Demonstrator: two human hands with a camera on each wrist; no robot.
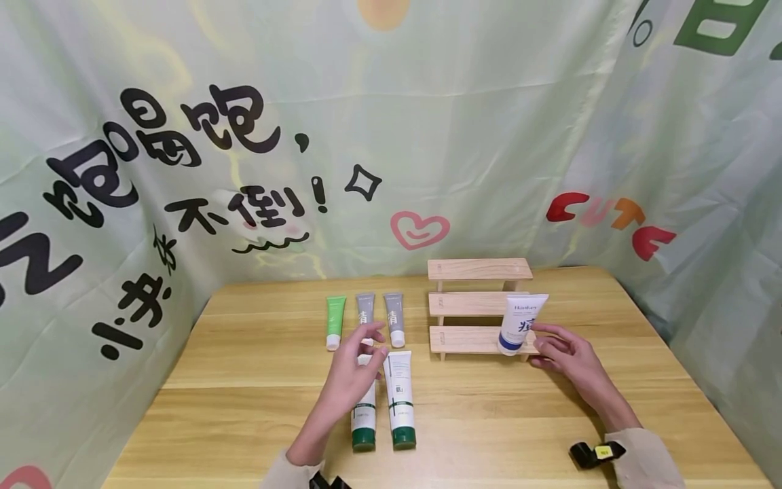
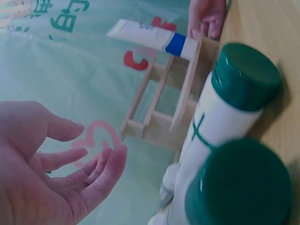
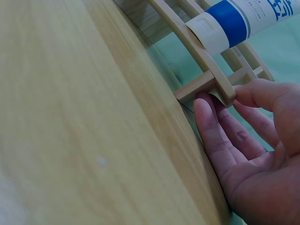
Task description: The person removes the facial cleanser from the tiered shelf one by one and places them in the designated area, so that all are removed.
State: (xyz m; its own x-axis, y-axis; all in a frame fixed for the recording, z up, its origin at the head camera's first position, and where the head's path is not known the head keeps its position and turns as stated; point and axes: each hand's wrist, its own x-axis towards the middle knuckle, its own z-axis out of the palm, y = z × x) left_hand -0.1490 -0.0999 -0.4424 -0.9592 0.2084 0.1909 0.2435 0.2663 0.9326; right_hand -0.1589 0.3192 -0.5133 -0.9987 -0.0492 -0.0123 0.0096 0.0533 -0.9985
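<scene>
A white tube with a blue band [image 1: 521, 316] stands cap down, slightly tilted, at the right end of the lowest step of a three-tier wooden display rack [image 1: 467, 303]. My right hand [image 1: 577, 363] is beside it; in the right wrist view its thumb [image 3: 255, 92] meets the step's end and its fingers curl beneath. Loosely bent and holding nothing, my left hand [image 1: 348, 377] hovers over two white tubes with green caps, one partly hidden [image 1: 364, 414] under it, the other [image 1: 400, 401] just right. In the left wrist view those green caps [image 2: 246, 75] loom close.
Behind the left hand lie a green tube [image 1: 335, 319] and two grey tubes, one at left [image 1: 364, 305] partly covered by the hand and one at right [image 1: 394, 316]. A printed curtain [image 1: 489, 149] closes off the table's back and sides.
</scene>
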